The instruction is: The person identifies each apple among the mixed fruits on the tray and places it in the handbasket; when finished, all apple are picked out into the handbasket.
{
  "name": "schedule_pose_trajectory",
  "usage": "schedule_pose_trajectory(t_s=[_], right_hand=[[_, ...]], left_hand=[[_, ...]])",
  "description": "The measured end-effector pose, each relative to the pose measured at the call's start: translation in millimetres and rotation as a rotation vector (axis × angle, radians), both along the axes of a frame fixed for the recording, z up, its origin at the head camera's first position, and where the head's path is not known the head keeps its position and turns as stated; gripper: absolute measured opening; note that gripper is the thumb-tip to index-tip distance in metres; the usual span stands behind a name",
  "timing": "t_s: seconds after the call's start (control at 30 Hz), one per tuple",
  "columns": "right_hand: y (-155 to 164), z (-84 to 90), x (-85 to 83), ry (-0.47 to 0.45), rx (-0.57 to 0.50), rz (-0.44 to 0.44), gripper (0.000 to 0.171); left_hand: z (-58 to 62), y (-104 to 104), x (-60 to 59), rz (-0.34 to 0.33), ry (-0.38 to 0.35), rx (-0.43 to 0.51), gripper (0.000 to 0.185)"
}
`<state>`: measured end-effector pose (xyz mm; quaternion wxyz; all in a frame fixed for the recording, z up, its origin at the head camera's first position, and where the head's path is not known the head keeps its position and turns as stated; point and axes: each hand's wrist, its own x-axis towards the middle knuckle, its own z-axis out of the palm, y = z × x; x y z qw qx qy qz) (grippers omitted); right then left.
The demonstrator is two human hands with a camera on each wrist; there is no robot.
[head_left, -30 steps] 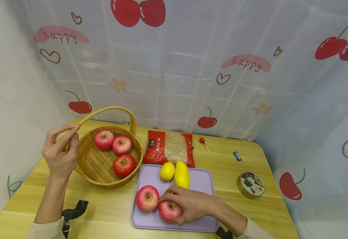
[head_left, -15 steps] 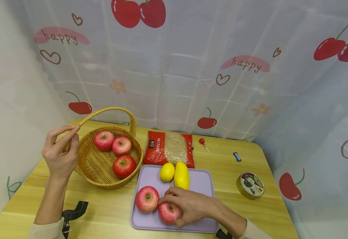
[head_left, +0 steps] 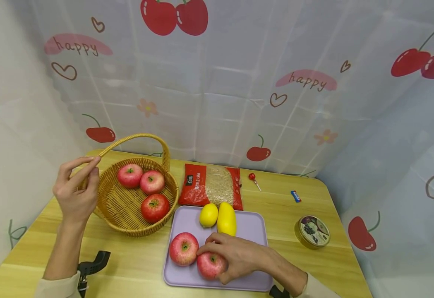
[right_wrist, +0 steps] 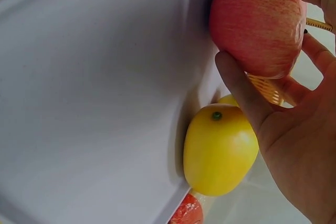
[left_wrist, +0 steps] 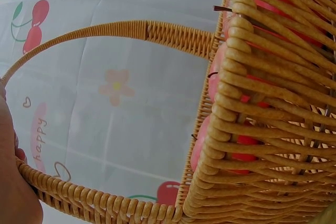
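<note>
My left hand [head_left: 76, 188] grips the arched handle [head_left: 135, 135] of a wicker basket [head_left: 123, 207] between thumb and fingers. Three red apples lie inside, one of them a darker apple [head_left: 155, 208] near the front right. With my right hand [head_left: 239, 256] I hold a pink-red apple [right_wrist: 257, 22] on the lilac tray [head_left: 187, 280], fingers and thumb around its sides. Just left of it sits another apple [head_left: 184, 248]. Behind the right hand, a lemon [head_left: 208, 215] and a longer yellow fruit [right_wrist: 220, 150] rest on the tray.
A red bag of grain-like food [head_left: 213, 186] lies behind the tray. Right of it are a lollipop [head_left: 254, 180], a small blue-wrapped sweet [head_left: 296, 196] and a round tin [head_left: 312, 231]. A patterned curtain [head_left: 217, 82] hangs along the table's back edge.
</note>
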<state>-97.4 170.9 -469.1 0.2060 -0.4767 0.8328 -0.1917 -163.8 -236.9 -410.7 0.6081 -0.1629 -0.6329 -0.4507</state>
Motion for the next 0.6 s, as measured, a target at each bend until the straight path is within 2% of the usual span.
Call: schedule_pose_trajectory(t_s=[0.47,0.6], right_hand=[[-0.2,4.1,-0.1,0.033,-0.044,0.017,0.075],[-0.2,7.3,-1.1,0.014,-0.049,0.009,0.076]], left_hand=[[0.0,-0.2,0.2,0.007,-0.004,-0.001,0.014],[0.4,0.2,-0.2,0.009,-0.002,-0.001,0.015]])
